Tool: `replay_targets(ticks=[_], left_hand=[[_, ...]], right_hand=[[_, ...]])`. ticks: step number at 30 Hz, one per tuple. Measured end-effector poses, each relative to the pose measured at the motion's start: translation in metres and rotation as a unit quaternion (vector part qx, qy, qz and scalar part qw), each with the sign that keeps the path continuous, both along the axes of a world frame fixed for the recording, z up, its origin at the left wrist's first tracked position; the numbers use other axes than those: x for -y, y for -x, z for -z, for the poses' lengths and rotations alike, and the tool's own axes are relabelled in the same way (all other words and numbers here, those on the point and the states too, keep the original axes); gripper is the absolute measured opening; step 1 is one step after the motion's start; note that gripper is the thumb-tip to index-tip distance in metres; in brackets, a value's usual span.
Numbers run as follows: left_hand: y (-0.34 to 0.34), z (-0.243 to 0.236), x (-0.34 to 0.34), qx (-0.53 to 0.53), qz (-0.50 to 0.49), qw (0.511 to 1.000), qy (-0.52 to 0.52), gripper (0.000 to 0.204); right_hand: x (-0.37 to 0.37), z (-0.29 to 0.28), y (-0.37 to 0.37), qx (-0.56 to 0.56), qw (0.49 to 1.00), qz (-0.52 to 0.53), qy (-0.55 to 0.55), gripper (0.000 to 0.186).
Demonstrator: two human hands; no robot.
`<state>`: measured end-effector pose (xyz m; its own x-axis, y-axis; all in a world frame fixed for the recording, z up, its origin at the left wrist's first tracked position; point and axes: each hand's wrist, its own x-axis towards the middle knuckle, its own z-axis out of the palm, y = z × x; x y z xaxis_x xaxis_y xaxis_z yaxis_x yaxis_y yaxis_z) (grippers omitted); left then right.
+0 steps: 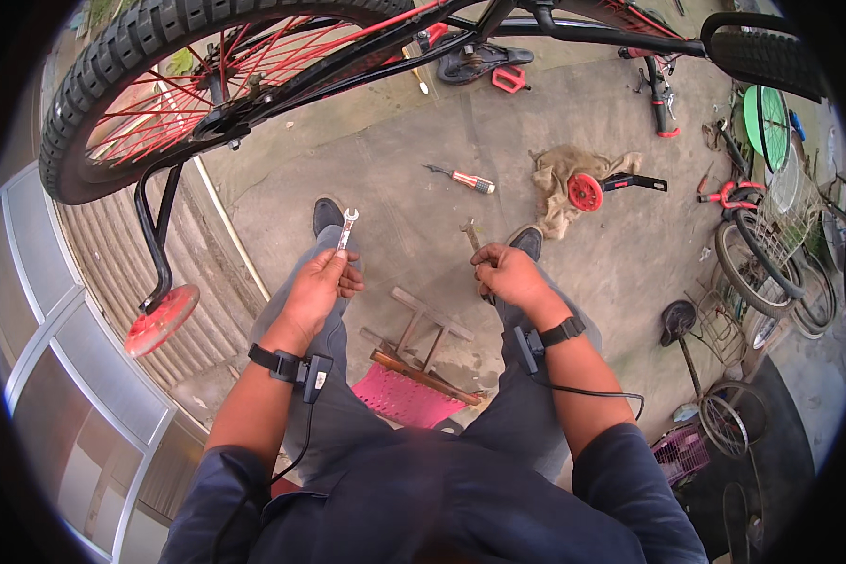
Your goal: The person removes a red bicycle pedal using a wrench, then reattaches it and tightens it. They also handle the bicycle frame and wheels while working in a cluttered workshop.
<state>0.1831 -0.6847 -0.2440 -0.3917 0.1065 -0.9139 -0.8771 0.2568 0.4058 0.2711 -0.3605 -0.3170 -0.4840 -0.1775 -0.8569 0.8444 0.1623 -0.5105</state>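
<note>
Spanners are being held in both hands above the lap. A small, bright steel open-ended spanner [347, 227] is being pinched upright in the left hand [318, 289], whose fingers are closed round its lower shank so that the forked head is pointing away from the body. A darker, rust-coloured metal tool [473, 237] — its exact kind cannot be told — is being clamped in the right hand [509, 274], fist closed, with its tip jutting forward. The two hands are being kept apart, each over one knee.

Overhead, an upturned black bicycle frame with a knobbly black tyre and red spokes [122, 56] is being propped, and a red plastic stabiliser wheel on a black bracket [161, 318] is hanging at the left. A red-handled screwdriver [464, 179] is lying on the concrete floor [395, 160], near a crumpled tan rag [559, 183].

As a judgement, the work is best served if the bright spanner is being seated squarely on its nut before force is applied — a half-seated jaw would probably slip and round the flats.
</note>
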Motion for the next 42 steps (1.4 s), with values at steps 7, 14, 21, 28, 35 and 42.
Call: replay_targets(ticks=[7,14,21,28,35,42], left_hand=[[0.035,0.057,-0.010,-0.050,-0.034,0.998,0.025,0.035],[0.065,0.052,-0.027,-0.159,0.016,0.986,-0.043,0.037],[0.070,0.039,-0.026,-0.234,0.034,0.968,-0.082,0.034],[0.050,0.021,-0.022,-0.262,0.052,0.956,-0.119,0.038],[0.031,0.006,-0.037,-0.303,0.096,0.930,-0.184,0.033],[0.009,0.000,-0.041,-0.296,0.210,0.902,-0.233,0.031]], right_hand=[[0.023,0.067,0.046,-0.053,0.994,-0.096,-0.031,0.024],[0.032,0.135,0.097,-0.083,0.990,-0.095,-0.058,0.041],[0.017,0.167,0.140,-0.219,0.934,-0.179,-0.220,0.045],[0.017,0.091,0.145,-0.297,0.906,-0.099,-0.283,0.047],[0.041,-0.033,0.114,-0.280,0.955,0.081,0.060,0.039],[0.058,-0.079,0.068,-0.304,0.937,0.150,0.080,0.033]])
